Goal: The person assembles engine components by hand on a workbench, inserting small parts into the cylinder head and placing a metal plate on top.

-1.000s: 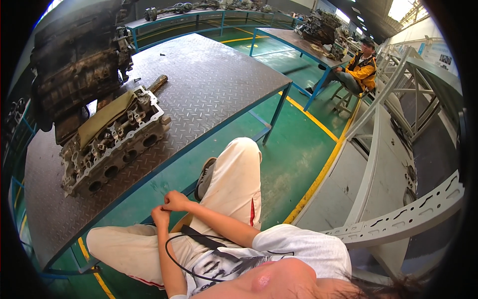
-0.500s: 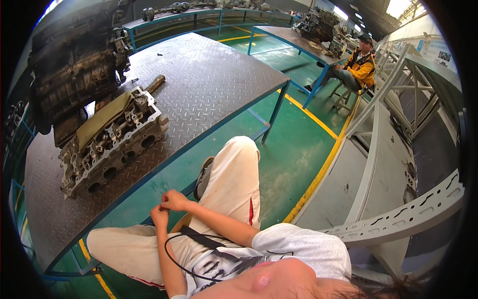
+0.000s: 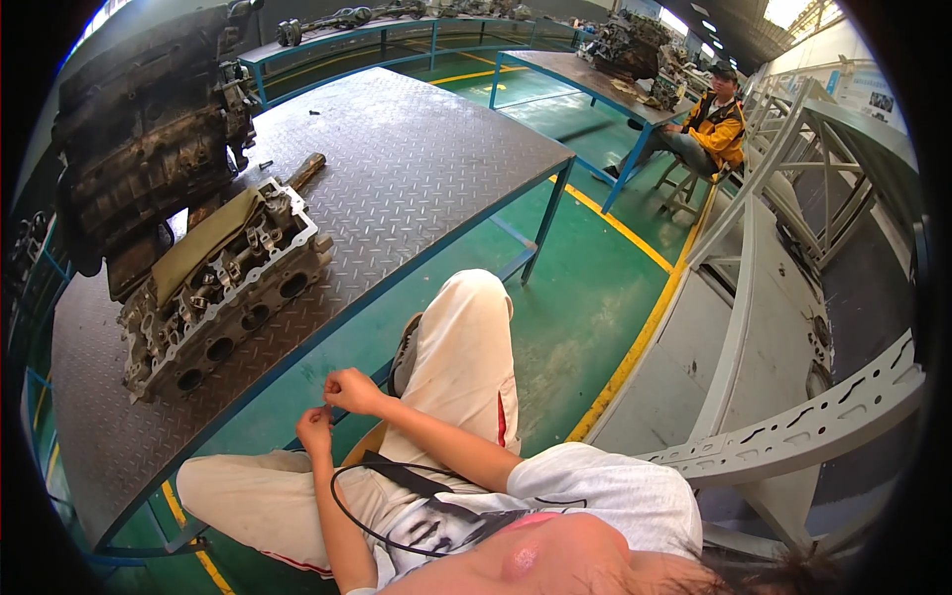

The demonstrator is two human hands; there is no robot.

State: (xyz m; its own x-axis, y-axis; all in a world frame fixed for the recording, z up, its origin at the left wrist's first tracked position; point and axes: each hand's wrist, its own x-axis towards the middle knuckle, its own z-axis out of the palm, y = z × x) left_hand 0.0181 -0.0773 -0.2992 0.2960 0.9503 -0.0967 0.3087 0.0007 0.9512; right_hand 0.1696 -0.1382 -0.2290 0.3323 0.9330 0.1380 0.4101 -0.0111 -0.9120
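Observation:
My left hand (image 3: 315, 430) and my right hand (image 3: 353, 391) are close together above my lap, just off the near edge of the table. Both have their fingers drawn into a pinch, the right a little higher and farther out. Whatever lies between the fingertips is too small to make out. Nearest to them on the table is a metal cylinder head (image 3: 238, 332) with a row of round ports along its side. An olive cloth (image 3: 206, 246) lies folded over its top. Behind it stands a large, dark, oily engine block (image 3: 149, 119).
The steel tread-plate table (image 3: 426, 139) has blue legs. A wooden stick (image 3: 309, 171) and a small bolt (image 3: 264, 165) lie by the cylinder head. A grey metal frame (image 3: 793, 426) curves along my right. A person in a yellow jacket (image 3: 729, 134) sits at another table (image 3: 555, 67). A black cable (image 3: 347, 511) crosses my lap.
My right hand has lifted slightly up and away from the left, opening a small gap between them. The left hand has shifted slightly left. The cylinder head and cloth stay put.

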